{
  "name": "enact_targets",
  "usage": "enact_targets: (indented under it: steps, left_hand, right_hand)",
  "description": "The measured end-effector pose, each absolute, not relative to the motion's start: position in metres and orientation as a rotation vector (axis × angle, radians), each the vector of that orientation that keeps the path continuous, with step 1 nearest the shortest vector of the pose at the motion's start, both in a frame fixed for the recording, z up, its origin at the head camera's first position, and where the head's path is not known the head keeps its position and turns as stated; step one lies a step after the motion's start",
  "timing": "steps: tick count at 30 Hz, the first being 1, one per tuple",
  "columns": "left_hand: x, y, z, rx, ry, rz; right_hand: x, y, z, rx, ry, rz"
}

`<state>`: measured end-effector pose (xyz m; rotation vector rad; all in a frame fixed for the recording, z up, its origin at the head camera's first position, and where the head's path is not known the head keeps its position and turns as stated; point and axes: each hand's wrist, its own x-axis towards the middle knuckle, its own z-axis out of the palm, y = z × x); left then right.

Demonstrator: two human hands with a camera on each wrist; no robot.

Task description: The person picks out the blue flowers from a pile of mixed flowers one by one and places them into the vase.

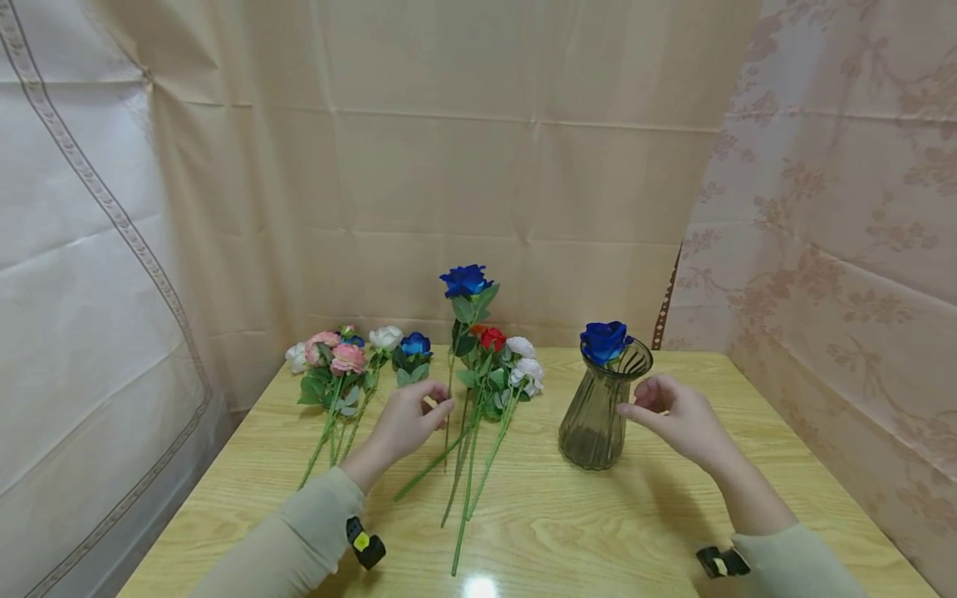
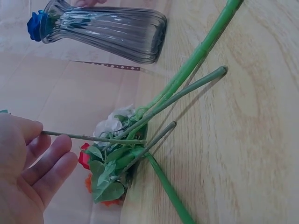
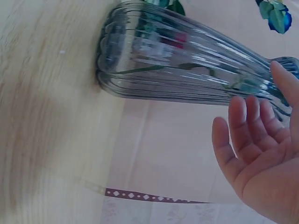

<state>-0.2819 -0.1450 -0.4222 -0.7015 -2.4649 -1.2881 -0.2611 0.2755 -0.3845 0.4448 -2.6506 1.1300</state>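
Observation:
A blue rose (image 1: 465, 281) stands upright above the table, its thin stem (image 2: 93, 138) pinched between the thumb and fingers of my left hand (image 1: 411, 415). Its lower stem end points down near the tabletop. At the right is a ribbed, smoky glass vase (image 1: 594, 423) with a flared mouth. Another blue rose (image 1: 604, 342) sits in it, the bloom at the rim and the stem visible through the glass. Beside the vase's neck, my right hand (image 1: 684, 419) has loosely bent, spread fingers and holds nothing. Whether its thumb touches the glass I cannot tell.
Red and white flowers (image 1: 493, 339) lie just behind and right of my left hand, stems toward me. Farther left lie pink and white flowers (image 1: 347, 359) and a blue rose (image 1: 415, 344). Curtains (image 1: 508, 166) enclose the wooden table (image 1: 568, 531).

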Motion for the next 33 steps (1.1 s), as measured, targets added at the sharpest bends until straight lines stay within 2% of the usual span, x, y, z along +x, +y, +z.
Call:
enact_targets:
  steps: [15,33]
  left_hand:
    - [-0.280,-0.144,-0.426,-0.746,-2.431,-1.286]
    - [-0.277,-0.130,-0.427,-0.796,-2.408,-1.351]
  right_hand:
    - [-0.242,0.250,-0.376,0.937,-2.639,1.256]
    - [-0.247,0.196,-0.371,1.011,-2.535,1.440]
